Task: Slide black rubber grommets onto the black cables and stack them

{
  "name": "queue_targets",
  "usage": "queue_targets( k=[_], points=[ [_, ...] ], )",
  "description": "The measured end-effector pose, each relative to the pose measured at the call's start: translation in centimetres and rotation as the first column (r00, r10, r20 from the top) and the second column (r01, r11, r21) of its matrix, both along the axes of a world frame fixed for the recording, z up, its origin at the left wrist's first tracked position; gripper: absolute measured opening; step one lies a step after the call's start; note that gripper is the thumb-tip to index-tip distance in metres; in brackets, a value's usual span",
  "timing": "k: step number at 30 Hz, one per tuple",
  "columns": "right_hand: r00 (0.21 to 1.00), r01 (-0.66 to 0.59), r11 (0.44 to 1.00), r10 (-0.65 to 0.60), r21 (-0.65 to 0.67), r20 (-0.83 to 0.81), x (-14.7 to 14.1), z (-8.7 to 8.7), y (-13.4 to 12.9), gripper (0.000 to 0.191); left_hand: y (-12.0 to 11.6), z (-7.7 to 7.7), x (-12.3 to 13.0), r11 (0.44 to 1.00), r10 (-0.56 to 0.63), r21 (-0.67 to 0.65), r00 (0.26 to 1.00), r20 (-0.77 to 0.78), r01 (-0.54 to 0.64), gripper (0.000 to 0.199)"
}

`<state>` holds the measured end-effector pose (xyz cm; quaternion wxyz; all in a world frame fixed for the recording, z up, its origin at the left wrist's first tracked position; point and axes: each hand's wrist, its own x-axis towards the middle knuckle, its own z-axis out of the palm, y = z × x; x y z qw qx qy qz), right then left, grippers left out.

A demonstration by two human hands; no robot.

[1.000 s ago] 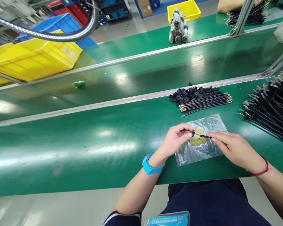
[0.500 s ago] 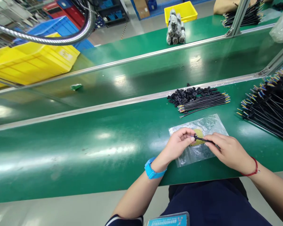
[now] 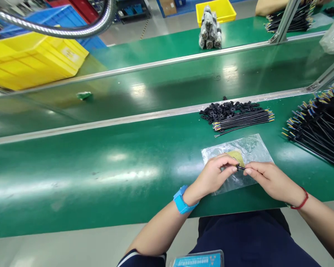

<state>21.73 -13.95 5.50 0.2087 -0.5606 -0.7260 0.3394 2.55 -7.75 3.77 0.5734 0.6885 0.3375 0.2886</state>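
Both hands meet over a clear plastic bag (image 3: pixel 256 148) with a yellowish patch (image 3: pixel 236 156) on it. My left hand (image 3: pixel 218 172) pinches a small black part (image 3: pixel 238 167) at the end of a black cable. Close beside it, my right hand (image 3: pixel 267 178) grips the black cable (image 3: pixel 242 168), most of which its fingers hide. Behind the bag lie a row of black cables (image 3: pixel 245 120) with stripped coloured ends and a heap of small black parts (image 3: pixel 222 111).
A large pile of black cables (image 3: pixel 323 122) lies at the right. Metal rails (image 3: pixel 156 114) cross the green bench. Yellow bins (image 3: pixel 30 59) and wrapped bundles (image 3: pixel 210 31) are farther back. At the top right, a person's arm (image 3: pixel 269 6) shows.
The fingers of my two hands have come closer together along the cable, and less of it shows between them. The view has shifted slightly.
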Motion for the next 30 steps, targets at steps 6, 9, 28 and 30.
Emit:
queue_targets(
  k=[6, 9, 28, 30],
  points=[
    [0.980, -0.025, 0.975, -0.019, -0.221, -0.196, -0.2, -0.4, 0.0, 0.039, -0.3, 0.9, -0.2, 0.958, -0.180, 0.210, 0.979, -0.098, 0.197, 0.013],
    [0.982, -0.002, 0.984, -0.032, -0.179, -0.187, -0.5, -0.5, -0.2, 0.039, -0.6, 0.9, 0.1, 0.961, -0.148, 0.218, 0.984, -0.103, 0.168, 0.015],
    [0.481, 0.264, 0.653, -0.727, 0.710, 0.489, 16.3, -3.9, 2.9, 0.025, 1.8, -2.6, -0.7, 0.951, 0.213, -0.237, 0.976, 0.035, -0.199, 0.023],
    [0.467, 0.312, 0.588, -0.779, 0.746, 0.419, 16.0, -4.1, 3.0, 0.025, 1.9, -2.7, -1.0, 0.943, 0.240, -0.246, 0.970, 0.029, -0.226, 0.023]
  ],
)
